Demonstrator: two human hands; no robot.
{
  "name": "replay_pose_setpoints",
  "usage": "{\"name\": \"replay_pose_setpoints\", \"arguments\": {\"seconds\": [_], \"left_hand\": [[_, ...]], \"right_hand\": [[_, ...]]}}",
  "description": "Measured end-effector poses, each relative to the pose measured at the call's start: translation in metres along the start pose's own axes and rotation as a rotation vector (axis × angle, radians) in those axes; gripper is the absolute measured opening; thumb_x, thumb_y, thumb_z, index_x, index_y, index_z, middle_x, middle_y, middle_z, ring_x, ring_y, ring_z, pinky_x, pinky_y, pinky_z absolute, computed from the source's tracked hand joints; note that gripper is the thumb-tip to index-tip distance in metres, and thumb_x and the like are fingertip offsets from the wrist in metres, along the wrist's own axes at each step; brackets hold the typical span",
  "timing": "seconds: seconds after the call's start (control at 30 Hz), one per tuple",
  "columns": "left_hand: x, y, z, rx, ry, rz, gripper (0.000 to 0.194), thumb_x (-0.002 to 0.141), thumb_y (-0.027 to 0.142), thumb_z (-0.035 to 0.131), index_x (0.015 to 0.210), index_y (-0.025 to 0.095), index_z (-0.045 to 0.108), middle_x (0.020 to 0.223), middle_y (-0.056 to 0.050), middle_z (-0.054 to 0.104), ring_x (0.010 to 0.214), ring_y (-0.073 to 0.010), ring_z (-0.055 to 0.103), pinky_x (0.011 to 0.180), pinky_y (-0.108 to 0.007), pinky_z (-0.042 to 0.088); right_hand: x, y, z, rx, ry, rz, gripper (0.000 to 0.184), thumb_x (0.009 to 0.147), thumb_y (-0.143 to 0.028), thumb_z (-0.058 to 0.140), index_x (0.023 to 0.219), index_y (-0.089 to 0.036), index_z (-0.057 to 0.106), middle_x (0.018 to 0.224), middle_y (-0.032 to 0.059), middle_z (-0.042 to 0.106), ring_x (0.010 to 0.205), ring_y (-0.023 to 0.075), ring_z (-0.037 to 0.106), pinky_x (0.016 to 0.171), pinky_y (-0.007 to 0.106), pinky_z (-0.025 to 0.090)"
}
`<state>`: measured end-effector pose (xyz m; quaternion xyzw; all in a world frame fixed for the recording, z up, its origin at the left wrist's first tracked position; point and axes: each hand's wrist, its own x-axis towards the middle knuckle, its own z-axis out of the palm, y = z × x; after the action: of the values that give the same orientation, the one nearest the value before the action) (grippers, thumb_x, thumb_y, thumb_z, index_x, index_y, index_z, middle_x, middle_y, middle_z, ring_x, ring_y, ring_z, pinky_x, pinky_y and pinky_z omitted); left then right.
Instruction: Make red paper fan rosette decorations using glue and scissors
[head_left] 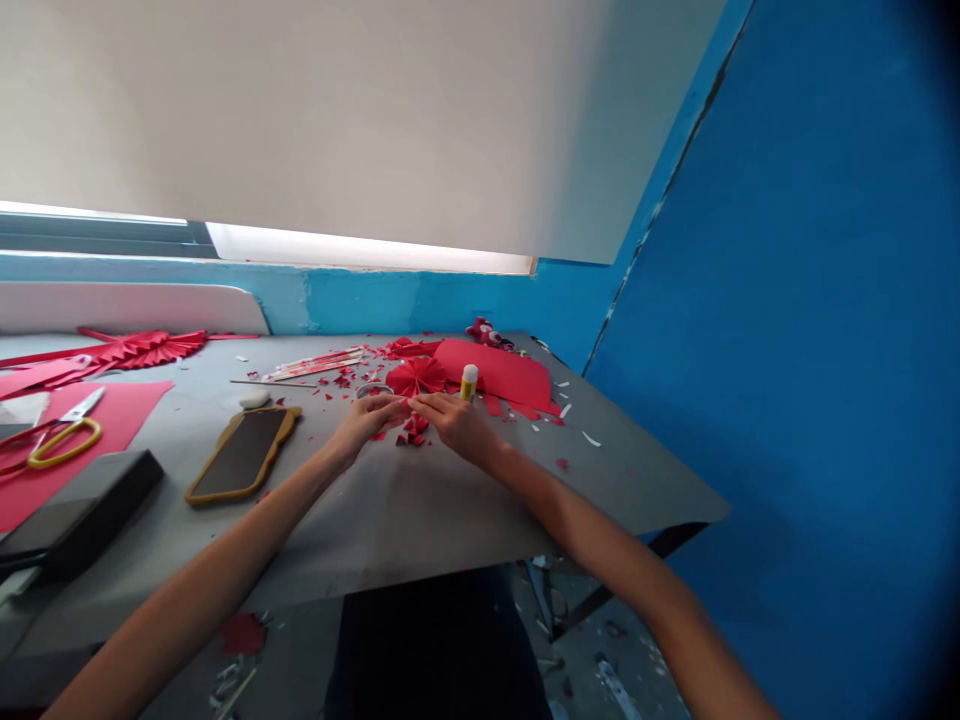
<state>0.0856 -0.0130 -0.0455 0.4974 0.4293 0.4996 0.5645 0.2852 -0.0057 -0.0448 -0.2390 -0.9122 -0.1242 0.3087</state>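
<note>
Over a grey table (442, 520) littered with red scraps (411, 434), the left hand (373, 412) and right hand (459, 420) have fingertips close together, can't tell if they're pinching anything. Pleated red rosette (415, 375) sits just past them, glue stick (469, 382) by the right one, phone (244, 452) off left, blue wall (787, 380) well right.

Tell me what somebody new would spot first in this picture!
Probably the bright blue wall that fills the right side. Next might come the pleated red paper in the middle of the grey table, just beyond the left hand and right hand, whose fingertips are close together. Then perhaps the yellow-handled scissors on the red sheet at the left.
</note>
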Motion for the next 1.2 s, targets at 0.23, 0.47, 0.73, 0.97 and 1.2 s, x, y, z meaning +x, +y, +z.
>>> {"name": "replay_pose_setpoints", "arguments": {"seconds": [0.23, 0.47, 0.73, 0.97, 1.2], "left_hand": [[-0.003, 0.003, 0.003, -0.016, -0.070, 0.021, 0.043, 0.060, 0.041, 0.083, 0.093, 0.014, 0.074, 0.089, -0.007, 0.074, 0.088, -0.0181, 0.069, 0.086, -0.028, 0.051], [-0.004, 0.006, 0.003, 0.042, -0.085, 0.039, 0.047, 0.062, 0.046, 0.081, 0.095, 0.015, 0.073, 0.089, -0.007, 0.074, 0.088, -0.0197, 0.069, 0.089, -0.031, 0.051], [-0.005, 0.008, 0.000, 0.139, -0.084, 0.079, 0.042, 0.064, 0.048, 0.078, 0.094, 0.019, 0.074, 0.089, -0.005, 0.074, 0.083, -0.0182, 0.067, 0.083, -0.030, 0.052], [-0.003, 0.006, -0.003, 0.194, -0.095, 0.166, 0.044, 0.067, 0.046, 0.077, 0.098, 0.016, 0.073, 0.089, -0.006, 0.075, 0.082, -0.0194, 0.068, 0.083, -0.032, 0.052], [-0.003, 0.001, 0.008, 0.216, -0.197, 0.234, 0.042, 0.063, 0.042, 0.079, 0.095, 0.014, 0.073, 0.084, -0.008, 0.075, 0.081, -0.0231, 0.069, 0.080, -0.035, 0.054]], "right_hand": [[-0.002, 0.001, -0.007, 0.255, 0.029, 0.112, 0.055, 0.081, 0.007, 0.037, 0.124, -0.021, 0.058, 0.126, 0.0071, 0.062, 0.116, 0.0151, 0.059, 0.098, 0.033, 0.048], [-0.003, 0.002, -0.006, 0.348, 0.087, 0.150, 0.055, 0.080, 0.006, 0.038, 0.120, -0.022, 0.062, 0.121, 0.0054, 0.065, 0.112, 0.0145, 0.062, 0.097, 0.033, 0.049], [-0.001, -0.001, 0.002, 0.545, 0.174, 0.234, 0.034, 0.092, -0.012, 0.041, 0.117, -0.022, 0.061, 0.116, 0.0053, 0.067, 0.109, 0.0151, 0.062, 0.097, 0.032, 0.048], [0.002, -0.008, 0.011, 0.690, 0.246, 0.490, 0.025, 0.099, -0.035, 0.031, 0.110, -0.024, 0.051, 0.093, 0.0041, 0.065, 0.084, 0.0168, 0.065, 0.078, 0.031, 0.051], [-0.005, -0.011, 0.012, 0.467, 0.101, 0.444, 0.031, 0.099, -0.037, 0.034, 0.075, -0.021, 0.046, 0.069, -0.0003, 0.051, 0.065, 0.0133, 0.051, 0.065, 0.025, 0.041]]}}
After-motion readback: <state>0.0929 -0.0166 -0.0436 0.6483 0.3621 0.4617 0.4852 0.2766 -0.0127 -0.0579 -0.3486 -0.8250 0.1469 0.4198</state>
